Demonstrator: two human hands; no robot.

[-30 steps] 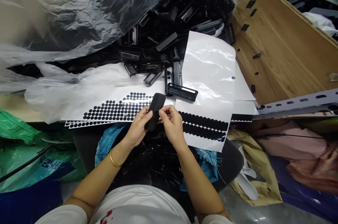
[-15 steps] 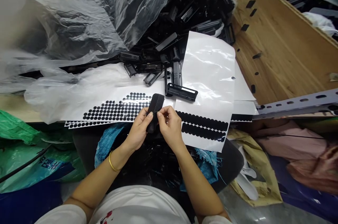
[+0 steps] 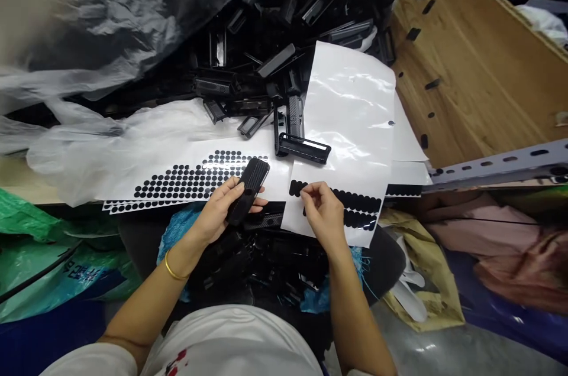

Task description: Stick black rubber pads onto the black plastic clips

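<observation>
My left hand point(image 3: 219, 210) grips a black textured plastic part point(image 3: 248, 188), tilted up to the right, above my lap. My right hand point(image 3: 323, 211) is off to the right, fingertips pinched on the white sticker sheet point(image 3: 350, 127) at its rows of black round pads point(image 3: 350, 201); whether a pad is between the fingers I cannot tell. A second sheet of black dot pads point(image 3: 186, 178) lies to the left under the part. A black frame piece point(image 3: 304, 148) rests on the sheets just beyond.
A big heap of black plastic parts point(image 3: 293, 15) fills the back, partly under clear plastic film point(image 3: 102, 27). A wooden board point(image 3: 470, 68) rises at right, with a perforated metal rail point(image 3: 497, 166). More black parts point(image 3: 261, 258) lie in my lap; green bags point(image 3: 39, 258) are at left.
My right hand left the black part and moved right onto the sticker sheet's black pads. My left hand keeps the part, now tilted lower. The view shifted slightly.
</observation>
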